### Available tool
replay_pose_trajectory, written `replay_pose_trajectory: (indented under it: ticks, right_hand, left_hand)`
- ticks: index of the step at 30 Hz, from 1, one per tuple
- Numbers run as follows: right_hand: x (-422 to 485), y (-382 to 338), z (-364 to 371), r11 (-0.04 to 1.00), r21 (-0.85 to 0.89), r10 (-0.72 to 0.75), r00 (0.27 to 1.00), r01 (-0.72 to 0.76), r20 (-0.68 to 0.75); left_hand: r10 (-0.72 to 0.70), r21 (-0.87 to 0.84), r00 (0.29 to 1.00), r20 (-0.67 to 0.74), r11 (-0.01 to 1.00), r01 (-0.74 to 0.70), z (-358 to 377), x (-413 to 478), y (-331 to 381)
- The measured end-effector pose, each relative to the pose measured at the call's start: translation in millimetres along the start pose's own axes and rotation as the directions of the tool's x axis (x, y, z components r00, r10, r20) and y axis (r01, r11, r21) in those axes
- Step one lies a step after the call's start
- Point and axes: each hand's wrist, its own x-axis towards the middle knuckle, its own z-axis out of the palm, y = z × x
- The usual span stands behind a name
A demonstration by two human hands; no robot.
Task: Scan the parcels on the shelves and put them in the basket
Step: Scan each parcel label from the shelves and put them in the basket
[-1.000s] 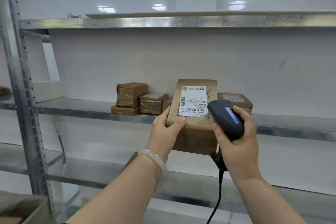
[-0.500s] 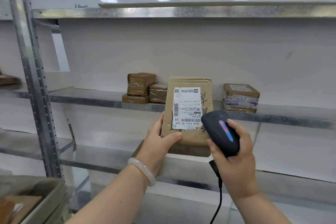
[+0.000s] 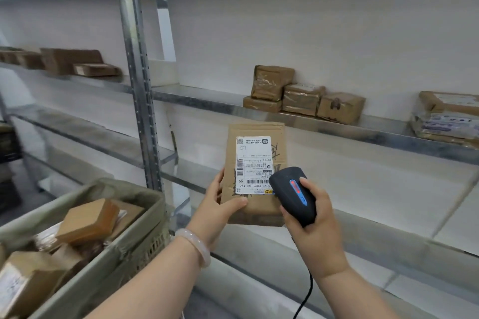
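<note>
well, in the head view two hands are raised in front of the metal shelving. the left hand (image 3: 223, 204) grips one flat brown parcel (image 3: 259, 208) by its lower left edge, thumb across the front. it holds the parcel upright in the air with its one white label facing the camera. the right hand (image 3: 316, 217) is wrapped round one black scanner (image 3: 293, 194), whose nose sits at the label's lower right corner. one black cable (image 3: 308, 292) hangs below that hand, and one pale bracelet (image 3: 194, 243) circles the left wrist. the held parcel is below the middle shelf (image 3: 202, 97) and to the right of the basket (image 3: 129, 230). on that shelf stand four small boxes (image 3: 300, 98) in a cluster, one stacked on a flat one. well to their right is a larger pile (image 3: 448, 116), cut by the frame edge. the basket at lower left holds at least three parcels. the left-bay parcels (image 3: 70, 61) are too blurred to count.
</note>
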Motion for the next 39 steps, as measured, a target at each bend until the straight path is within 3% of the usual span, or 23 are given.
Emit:
replay_pose_trajectory:
  ticks: [9, 14, 22, 29, 39]
  right_hand:
    - [0, 33, 53, 0.992, 0.096, 0.058, 0.97, -0.083, 0.236]
    - [6, 46, 72, 0.99, 0.099, 0.054, 0.925, -0.098, 0.377]
    - [12, 36, 77, 0.992, 0.084, 0.032, 0.833, -0.094, 0.552]
    - [15, 18, 83, 0.994, 0.079, 0.0, 0.75, -0.069, 0.661]
    - [25, 13, 69, 0.994, 0.023, 0.049, 0.631, -0.105, 0.774]
  left_hand:
    - [-0.061, -0.001, 0.942, -0.331, 0.998, 0.065, -49, -13, -28]
    - [-0.106, -0.027, 0.873, -0.475, 0.994, 0.106, -63, -24, -39]
    - [-0.036, 0.05, 0.733, -0.679, 0.994, 0.096, -80, -46, -45]
    - [0.038, 0.11, 0.65, -0.759, 0.991, 0.07, -88, -51, -51]
    - [0.011, 0.105, 0.558, -0.829, 0.985, 0.137, -93, -58, -64]
